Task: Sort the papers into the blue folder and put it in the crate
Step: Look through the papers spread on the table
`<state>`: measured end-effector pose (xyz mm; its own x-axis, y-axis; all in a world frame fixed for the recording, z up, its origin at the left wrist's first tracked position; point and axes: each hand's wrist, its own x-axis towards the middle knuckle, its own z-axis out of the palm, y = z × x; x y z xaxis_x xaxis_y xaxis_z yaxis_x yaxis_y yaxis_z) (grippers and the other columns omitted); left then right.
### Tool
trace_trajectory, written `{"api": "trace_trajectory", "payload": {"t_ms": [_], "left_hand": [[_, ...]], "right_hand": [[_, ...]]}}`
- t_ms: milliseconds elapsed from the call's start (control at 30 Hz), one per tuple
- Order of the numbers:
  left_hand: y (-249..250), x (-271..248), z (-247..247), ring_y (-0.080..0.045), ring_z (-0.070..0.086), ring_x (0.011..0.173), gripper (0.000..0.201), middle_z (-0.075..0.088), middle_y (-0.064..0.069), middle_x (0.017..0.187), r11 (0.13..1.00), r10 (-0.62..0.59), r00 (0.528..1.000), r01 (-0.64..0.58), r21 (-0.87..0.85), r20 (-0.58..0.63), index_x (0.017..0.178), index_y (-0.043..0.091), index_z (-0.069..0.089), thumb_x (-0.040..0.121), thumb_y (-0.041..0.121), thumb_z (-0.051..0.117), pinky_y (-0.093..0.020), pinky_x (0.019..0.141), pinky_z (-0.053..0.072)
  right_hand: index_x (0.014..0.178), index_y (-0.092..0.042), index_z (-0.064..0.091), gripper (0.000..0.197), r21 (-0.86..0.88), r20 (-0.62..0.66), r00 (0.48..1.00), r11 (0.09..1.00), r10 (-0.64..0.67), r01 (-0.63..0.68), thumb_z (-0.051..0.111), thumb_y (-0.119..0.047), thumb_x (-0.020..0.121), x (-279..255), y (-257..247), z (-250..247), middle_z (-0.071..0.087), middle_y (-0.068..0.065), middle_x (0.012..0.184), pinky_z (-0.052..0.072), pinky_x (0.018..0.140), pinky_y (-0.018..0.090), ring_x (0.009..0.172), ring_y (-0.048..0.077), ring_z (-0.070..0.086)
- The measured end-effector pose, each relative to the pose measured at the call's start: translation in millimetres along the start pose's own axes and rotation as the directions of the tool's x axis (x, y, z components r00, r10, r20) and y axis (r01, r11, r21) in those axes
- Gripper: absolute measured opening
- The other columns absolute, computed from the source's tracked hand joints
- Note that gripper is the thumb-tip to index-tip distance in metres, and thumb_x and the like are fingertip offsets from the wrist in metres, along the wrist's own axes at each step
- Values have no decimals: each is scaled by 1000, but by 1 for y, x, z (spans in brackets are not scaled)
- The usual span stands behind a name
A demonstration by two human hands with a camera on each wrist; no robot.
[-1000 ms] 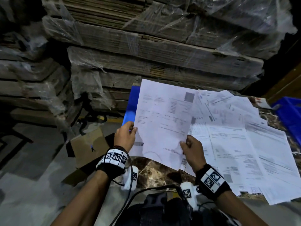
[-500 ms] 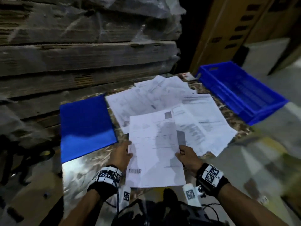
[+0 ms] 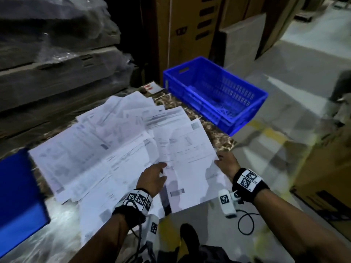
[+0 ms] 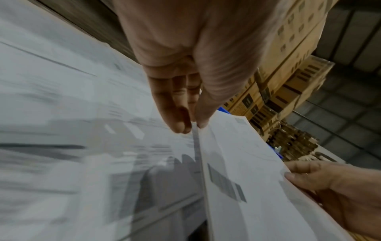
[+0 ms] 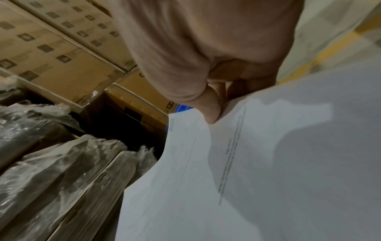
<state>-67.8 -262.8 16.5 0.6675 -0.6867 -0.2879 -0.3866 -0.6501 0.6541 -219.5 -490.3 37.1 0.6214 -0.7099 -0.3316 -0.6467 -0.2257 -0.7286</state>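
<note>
I record one tabletop, marbled brown, with stacked wrapped pallets behind it on the far left and cardboard cartons at the far side. One blue crate sits at the far right, its near end overhanging the tabletop's right edge; nothing shows inside it. One blue folder lies closed at the near left, well apart from the crate. Between them a spread of loose papers fans across the tabletop; I cannot give a firm count, as the sheets overlap and blur, but there are upwards of eight.

One sheet I hold raised above the near right part of that spread, with both hands. My left hand grips its left edge: in the left wrist view the thumb lies on top and the fingers underneath, the paper edge pinched between them. My right hand grips the right edge; in the right wrist view the thumb presses the printed face and the fingers curl beneath, mostly hidden by the paper. The held sheet tilts, far end toward the crate, near end over the tabletop's near edge.
</note>
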Motion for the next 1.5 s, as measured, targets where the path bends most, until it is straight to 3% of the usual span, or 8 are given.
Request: {"api": "trace_trajectory", "payload": {"t_ms": [200,267,467,533,900,1033,1300,1500], "left_hand": [[38,47,41,-20,41,129,47,42,-2,144,962,92,981,-132,241,170,143,25,35,97,28,46,-24,104,32],[46,57,50,-23,34,132,49,35,-3,146,903,124,978,-182,390,169,145,26,32,98,33,43,-34,105,36],[53,76,66,-34,53,123,59,53,-12,137,676,295,923,-383,629,245,127,23,58,74,43,72,-46,88,51],[54,79,69,-33,49,127,56,49,-12,141,660,307,915,-403,635,262,130,23,55,79,43,68,-47,95,46],[54,84,72,-28,62,109,59,60,-7,127,635,317,908,-417,650,273,120,25,60,66,45,75,-41,84,54],[57,82,68,-30,62,110,57,61,-10,126,657,391,896,-431,619,209,119,19,62,68,40,76,-43,87,53],[28,57,25,-29,68,87,35,72,-8,94,785,323,946,-243,569,-41,94,12,73,73,33,56,-40,79,55],[-39,-15,-24,-32,66,95,36,71,-10,101,871,40,956,109,479,-290,98,10,72,74,32,55,-42,84,52]], "right_hand": [[105,1,67,26,-163,49,999,987,8,0,55,6,83,81,32,-51,65,16,115,44,90,33,109,28,60],[112,-8,66,30,-241,45,998,970,38,-26,53,-2,86,93,37,-61,65,15,116,44,90,32,110,32,60],[122,-17,63,33,-370,21,998,928,54,-42,48,-11,93,107,39,-69,62,16,120,44,90,31,111,37,56],[117,-14,64,27,-404,-9,999,914,46,-46,51,-13,93,109,39,-67,63,17,119,45,89,34,110,38,57],[122,-15,58,35,-614,-115,987,789,-116,21,54,-15,87,102,45,-55,54,12,123,39,94,43,114,33,50],[126,-15,57,36,-632,-28,973,758,-231,162,51,-17,91,89,36,-42,55,9,128,34,98,42,120,30,46],[126,-17,57,34,-555,216,909,721,-357,415,48,-24,94,57,5,10,57,5,129,33,98,37,119,28,49],[132,-19,53,39,-461,467,776,632,-424,623,44,-32,96,25,-48,79,53,3,135,33,102,36,125,28,45]]}}
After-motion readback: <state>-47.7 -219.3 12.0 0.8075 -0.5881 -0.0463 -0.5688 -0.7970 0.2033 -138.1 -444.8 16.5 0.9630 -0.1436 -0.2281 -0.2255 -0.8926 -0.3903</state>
